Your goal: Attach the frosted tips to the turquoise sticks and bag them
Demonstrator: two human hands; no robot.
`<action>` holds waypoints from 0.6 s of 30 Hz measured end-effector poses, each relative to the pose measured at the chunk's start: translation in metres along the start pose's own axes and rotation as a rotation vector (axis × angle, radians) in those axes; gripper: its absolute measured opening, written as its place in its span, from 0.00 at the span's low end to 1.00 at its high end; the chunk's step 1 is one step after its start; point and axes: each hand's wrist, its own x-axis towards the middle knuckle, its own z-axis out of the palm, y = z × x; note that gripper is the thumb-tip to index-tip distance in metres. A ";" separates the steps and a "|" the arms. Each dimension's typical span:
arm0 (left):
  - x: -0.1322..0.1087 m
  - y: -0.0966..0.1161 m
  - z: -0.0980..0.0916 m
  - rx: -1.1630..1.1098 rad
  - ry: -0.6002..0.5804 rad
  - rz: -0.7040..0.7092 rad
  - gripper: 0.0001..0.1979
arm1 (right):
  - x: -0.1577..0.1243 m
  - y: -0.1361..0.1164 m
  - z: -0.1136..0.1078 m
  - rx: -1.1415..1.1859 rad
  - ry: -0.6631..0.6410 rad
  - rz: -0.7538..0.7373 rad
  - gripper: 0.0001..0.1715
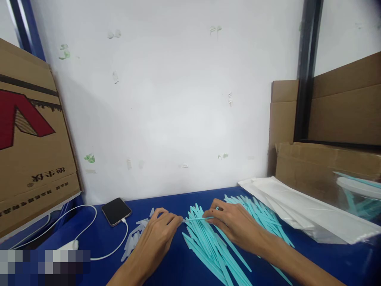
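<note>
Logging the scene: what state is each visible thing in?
Held teal stick: nearly level
Left hand: closed, apparently on a clear piece at stick's end
Right hand: pinching stick
Teal sticks: loose, heaped
Clear pieces: loose, scattered, partly hidden
Phone: screen dark, white cable plugged in
White packaging: flat, overlapping

turquoise sticks [208,243]: matt plastic | caps [129,245]: translucent plastic | phone [116,211]: glossy | left carton [38,155]: matt cardboard

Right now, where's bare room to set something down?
Between the smartphone and the looping charging cable, and along the strip between the left hand and turquoise sticks. It's crowded around the right hand, with sticks on both sides.
</note>
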 end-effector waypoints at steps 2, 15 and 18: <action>0.001 0.002 -0.002 -0.010 0.009 -0.001 0.14 | 0.000 -0.001 -0.001 0.008 0.001 -0.001 0.17; 0.000 0.015 0.000 -0.225 0.179 -0.100 0.11 | 0.000 -0.002 -0.002 0.047 0.017 -0.015 0.17; 0.001 0.017 0.001 -0.253 0.179 -0.139 0.12 | 0.000 -0.001 -0.003 0.021 0.005 -0.016 0.17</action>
